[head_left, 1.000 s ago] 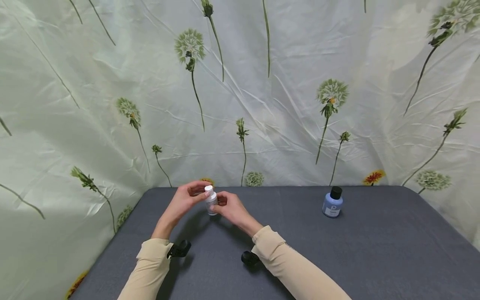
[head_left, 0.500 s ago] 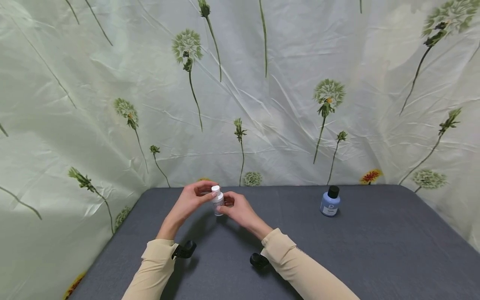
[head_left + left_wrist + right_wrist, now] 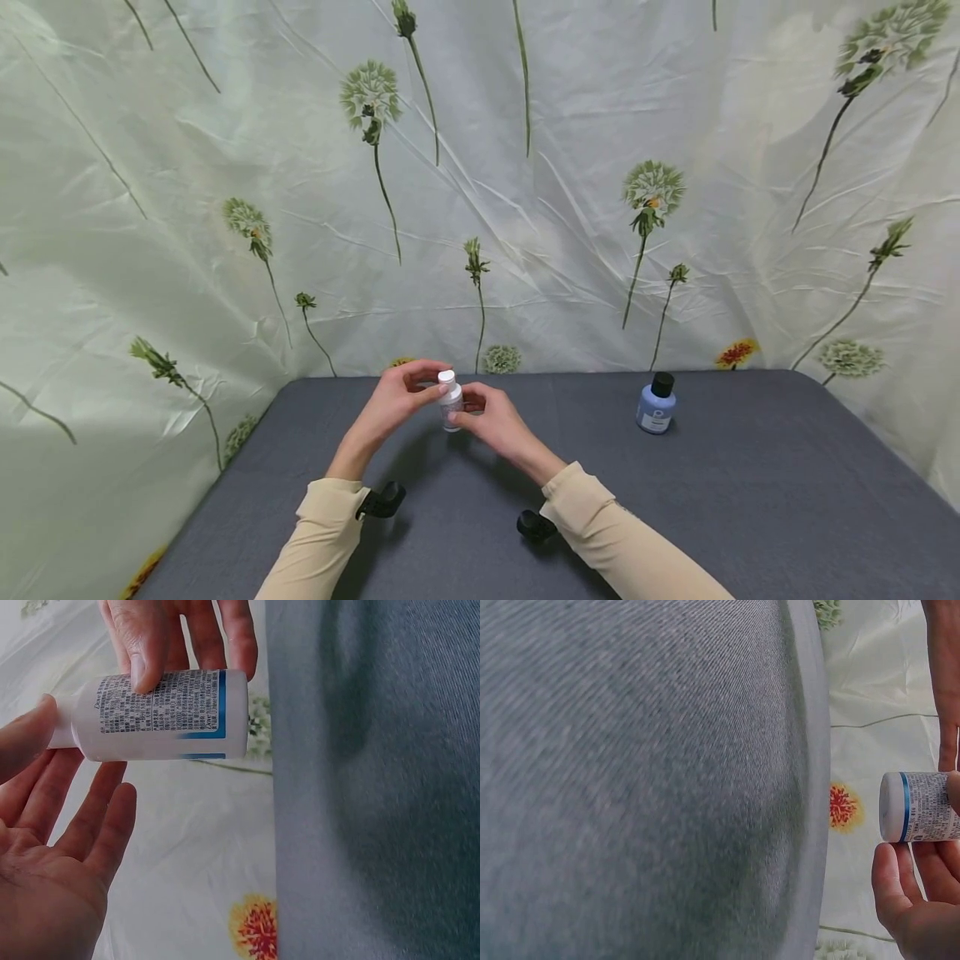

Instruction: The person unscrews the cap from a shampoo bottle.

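A small white bottle [image 3: 452, 402] with a white cap is held upright between both hands, seemingly above the table. My left hand [image 3: 393, 404] pinches it at the cap with thumb and finger; in the left wrist view the other left fingers stretch out below the bottle [image 3: 165, 716]. My right hand [image 3: 501, 423] grips the body from the other side, its thumb over the printed label. In the right wrist view the bottle's base [image 3: 891, 808] shows, with the right fingers [image 3: 889, 877] around it. The cap is largely hidden in both wrist views.
A blue bottle [image 3: 656, 408] with a black cap stands upright on the dark grey table [image 3: 720, 500], off to the right. Behind the table hangs a pale curtain [image 3: 555, 208] printed with dandelions. Black wrist cameras [image 3: 384, 498] sit at both cuffs.
In the head view both hands and the white bottle have shifted to the right together. The blue bottle and backdrop drift slightly left as the view turns. The grip looks the same.
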`<state>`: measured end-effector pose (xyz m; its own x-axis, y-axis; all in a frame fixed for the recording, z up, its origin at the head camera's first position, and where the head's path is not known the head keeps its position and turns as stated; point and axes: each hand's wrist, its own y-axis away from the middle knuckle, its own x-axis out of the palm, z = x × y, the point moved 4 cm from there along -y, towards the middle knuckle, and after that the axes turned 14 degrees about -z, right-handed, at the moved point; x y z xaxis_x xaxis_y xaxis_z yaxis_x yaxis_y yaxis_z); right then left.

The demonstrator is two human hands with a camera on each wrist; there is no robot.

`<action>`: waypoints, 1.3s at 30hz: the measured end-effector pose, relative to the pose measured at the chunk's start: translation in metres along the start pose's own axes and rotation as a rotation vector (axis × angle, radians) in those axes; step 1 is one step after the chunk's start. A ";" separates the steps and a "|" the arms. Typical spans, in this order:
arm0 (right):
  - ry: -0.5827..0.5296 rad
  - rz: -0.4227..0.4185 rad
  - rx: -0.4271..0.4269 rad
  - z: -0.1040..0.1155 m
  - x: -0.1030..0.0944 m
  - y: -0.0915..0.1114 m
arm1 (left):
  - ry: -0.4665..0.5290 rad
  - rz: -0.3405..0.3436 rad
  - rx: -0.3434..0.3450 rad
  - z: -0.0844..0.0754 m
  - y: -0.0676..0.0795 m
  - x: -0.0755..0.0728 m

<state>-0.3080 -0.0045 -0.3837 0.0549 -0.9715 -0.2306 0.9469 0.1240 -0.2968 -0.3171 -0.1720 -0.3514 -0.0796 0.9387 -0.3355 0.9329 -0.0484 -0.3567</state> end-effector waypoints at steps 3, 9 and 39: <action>0.017 -0.007 0.003 -0.001 -0.005 0.001 | 0.011 0.008 0.011 -0.002 0.000 0.004; 0.031 -0.017 0.005 -0.002 -0.015 0.004 | 0.044 0.014 0.009 -0.005 0.000 0.015; 0.009 -0.130 0.043 -0.004 -0.062 0.020 | 0.099 0.057 0.033 -0.022 -0.001 0.063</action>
<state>-0.2935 0.0591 -0.3789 -0.0718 -0.9770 -0.2009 0.9585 -0.0119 -0.2849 -0.3151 -0.1051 -0.3528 0.0105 0.9632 -0.2686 0.9228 -0.1128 -0.3683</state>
